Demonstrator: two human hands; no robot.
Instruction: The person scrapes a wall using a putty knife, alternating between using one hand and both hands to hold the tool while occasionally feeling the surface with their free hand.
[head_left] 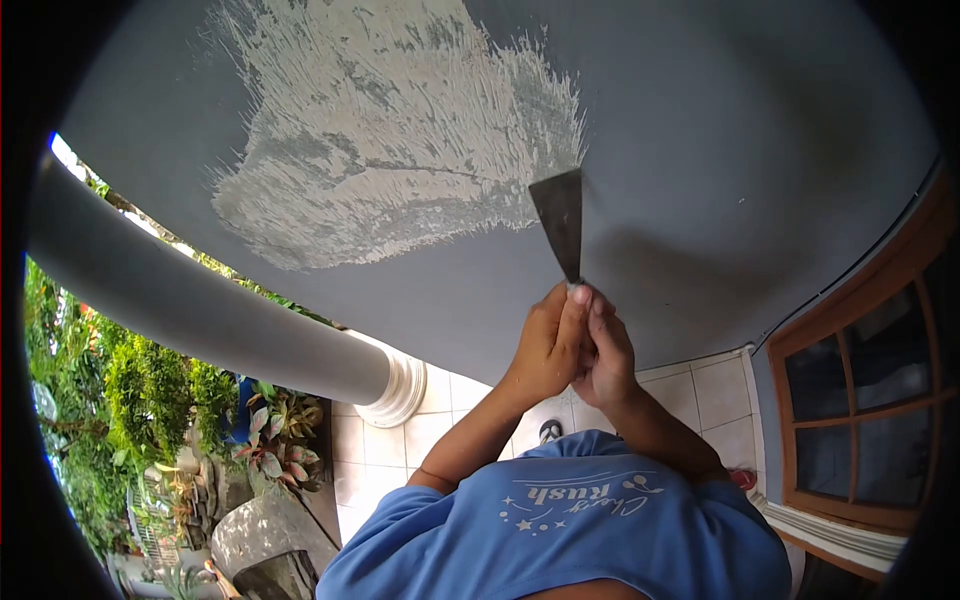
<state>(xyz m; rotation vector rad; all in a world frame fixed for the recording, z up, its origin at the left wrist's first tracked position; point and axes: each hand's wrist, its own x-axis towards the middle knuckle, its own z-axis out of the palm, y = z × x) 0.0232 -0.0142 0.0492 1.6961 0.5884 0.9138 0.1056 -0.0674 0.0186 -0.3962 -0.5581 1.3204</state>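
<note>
Your left hand (543, 348) and right hand (606, 357) clasp the scraper (560, 222) on the grey wall (750, 130), blade edging the pale scraped patch (390, 130)

bright daylight from the garden side, soft shadows on grey, heavy fisheye bending with black corners.

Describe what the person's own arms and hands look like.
Both the left hand and the right hand are bare: no gloves, rings or watch show. The forearms are uncovered too. Short sleeves of a blue fabric T-shirt, with pale script lettering and small stars on its chest, end near the elbows.
</note>
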